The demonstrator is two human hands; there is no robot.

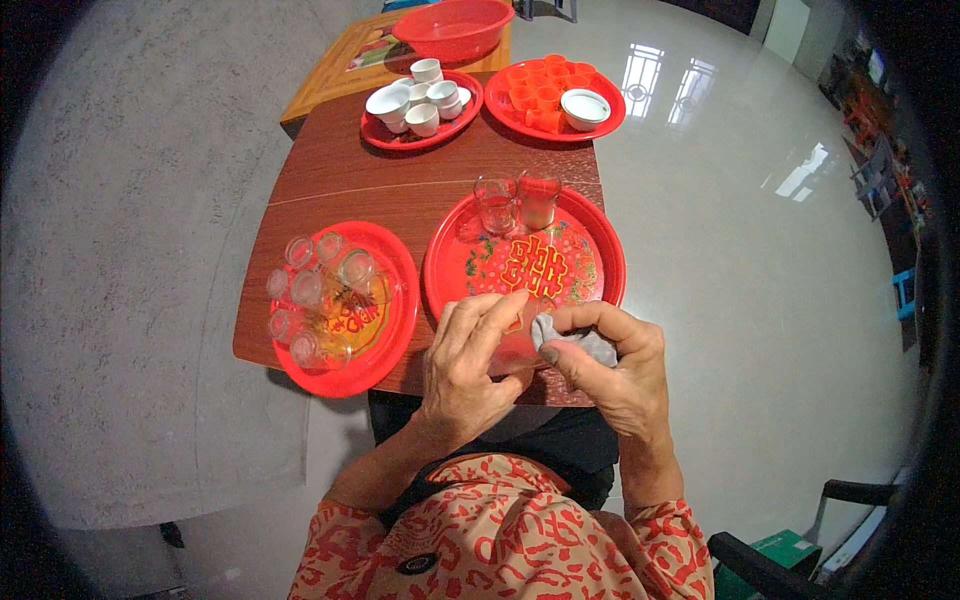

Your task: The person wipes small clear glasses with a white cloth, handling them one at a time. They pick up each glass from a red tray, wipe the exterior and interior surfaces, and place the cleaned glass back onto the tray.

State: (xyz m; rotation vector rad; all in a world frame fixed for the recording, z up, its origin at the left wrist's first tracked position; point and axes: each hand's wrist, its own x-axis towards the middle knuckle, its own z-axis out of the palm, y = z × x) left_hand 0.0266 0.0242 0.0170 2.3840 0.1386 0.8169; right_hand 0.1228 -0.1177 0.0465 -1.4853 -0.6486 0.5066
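Observation:
My left hand [468,362] is closed round a clear drinking glass [513,345], seen through to the red behind it. Pinched between the thumb and fingers of my right hand [622,368] is a crumpled grey-white cloth [585,343], right beside the glass. Whether the cloth reaches inside the glass I cannot tell. Both hands are over the near rim of a round red tray [434,262] with yellow lettering and a floral print. Two clear glasses stand at its far side, a left one [495,208] and a right one [538,205].
A red tray [400,350] of several small clear glasses [305,288] lies left on the brown table [330,185]. Farther back are a red tray [470,95] of white cups [422,120], another with orange cups [540,90] and white bowl [585,108], and a red basin [455,35].

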